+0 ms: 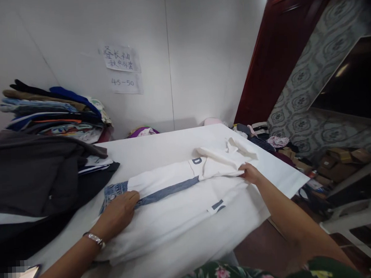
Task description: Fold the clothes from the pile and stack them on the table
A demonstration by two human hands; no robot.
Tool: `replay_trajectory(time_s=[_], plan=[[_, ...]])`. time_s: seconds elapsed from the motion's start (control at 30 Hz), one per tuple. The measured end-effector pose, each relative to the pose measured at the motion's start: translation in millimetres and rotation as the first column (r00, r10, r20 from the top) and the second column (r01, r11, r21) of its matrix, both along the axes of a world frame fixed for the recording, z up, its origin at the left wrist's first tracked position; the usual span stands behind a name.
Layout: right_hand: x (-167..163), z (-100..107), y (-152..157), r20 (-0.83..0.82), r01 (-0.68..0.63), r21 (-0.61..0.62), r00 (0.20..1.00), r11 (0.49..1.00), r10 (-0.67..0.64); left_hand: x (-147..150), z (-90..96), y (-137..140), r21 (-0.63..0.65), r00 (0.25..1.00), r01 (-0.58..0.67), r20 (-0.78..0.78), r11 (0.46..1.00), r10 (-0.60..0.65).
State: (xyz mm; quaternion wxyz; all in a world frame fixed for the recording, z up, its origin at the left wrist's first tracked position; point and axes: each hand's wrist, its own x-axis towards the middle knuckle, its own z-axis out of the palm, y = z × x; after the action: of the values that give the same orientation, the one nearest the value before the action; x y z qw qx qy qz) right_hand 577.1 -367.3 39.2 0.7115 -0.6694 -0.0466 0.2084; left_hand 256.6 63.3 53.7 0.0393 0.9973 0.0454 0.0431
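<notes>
White garment (181,206) on table (155,152), 6 o'clock; left hand (125,208), 8 o'clock, pinching blue strip (171,190); right hand (251,173), 4 o'clock, gripping garment edge; uneven pull could skew layers, wrinkling cloth

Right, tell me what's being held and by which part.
The white garment: the right hand pinches an edge of its cloth near one end. The left hand is at the denim by the other end; whether it grips is unclear.
</notes>
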Motion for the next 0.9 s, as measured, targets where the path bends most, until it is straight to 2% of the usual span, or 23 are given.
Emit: replay_trajectory(time_s=[0.13, 0.2, 0.33, 0.4, 0.47, 0.53, 0.6, 0.67, 0.73, 0.8, 0.83, 0.9], plan=[[-5.0, -0.6, -6.4, -0.186, -0.082, 0.033, 0.979, 0.996, 0.087, 2.2, 10.0, -1.7, 0.040, 0.999, -0.011, -0.042, 0.999, 0.012], [-0.5, 4.2, -4.3, -0.217, -0.079, -0.006, 0.973, 0.997, 0.075, 1.3, 14.6, -2.7, 0.075, 0.999, -0.008, -0.040, 0.997, 0.011], [16.7, 9.1, 3.8, -0.168, -0.047, -0.147, 0.985, 0.988, 0.022, -5.5, 7.4, -1.2, 0.083, 1.000, 0.005, 0.012, 0.997, -0.006], [25.6, 10.9, 9.2, -0.119, -0.009, -0.209, 0.993, 0.978, -0.016, -9.1, 0.1, 1.4, 0.048, 1.000, 0.004, 0.025, 0.999, -0.005], [31.5, 16.2, 16.5, -0.082, 0.013, -0.221, 0.996, 0.975, -0.031, -11.3, -4.1, 3.6, -0.006, 1.000, 0.000, 0.028, 1.000, 0.000], [32.4, 26.9, 26.1, -0.037, -0.003, -0.145, 0.999, 0.989, -0.002, -12.2, -3.5, 4.0, -0.058, 1.000, -0.001, 0.019, 0.998, 0.002], [27.5, 42.3, 37.1, 0.056, -0.035, -0.013, 0.998, 0.999, 0.036, -12.2, -0.1, 2.2, -0.094, 1.000, -0.008, 0.010, 0.996, 0.009], [16.4, 59.1, 48.0, 0.170, -0.098, 0.090, 0.982, 0.991, 0.082, -12.3, 3.0, -0.5, -0.114, 1.000, -0.018, 0.013, 0.993, 0.019], [-0.4, 73.2, 56.6, 0.269, -0.206, 0.079, 0.947, 0.975, 0.178, -12.8, 4.6, -2.4, -0.129, 0.999, -0.034, 0.021, 0.991, 0.037], [-21.7, 81.4, 62.1, 0.354, -0.377, -0.060, 0.858, 0.924, 0.373, -13.4, 5.5, -2.4, -0.147, 0.998, -0.049, 0.018, 0.988, 0.052], [-33.5, 82.7, 63.9, 0.379, -0.469, -0.157, 0.784, 0.869, 0.491, -13.3, 6.5, -1.7, -0.157, 0.998, -0.053, 0.010, 0.986, 0.056], [-57.8, 79.7, 66.4, 0.382, -0.600, -0.357, 0.606, 0.716, 0.698, -11.4, 10.3, -0.1, -0.184, 0.999, -0.053, -0.012, 0.982, 0.052]])
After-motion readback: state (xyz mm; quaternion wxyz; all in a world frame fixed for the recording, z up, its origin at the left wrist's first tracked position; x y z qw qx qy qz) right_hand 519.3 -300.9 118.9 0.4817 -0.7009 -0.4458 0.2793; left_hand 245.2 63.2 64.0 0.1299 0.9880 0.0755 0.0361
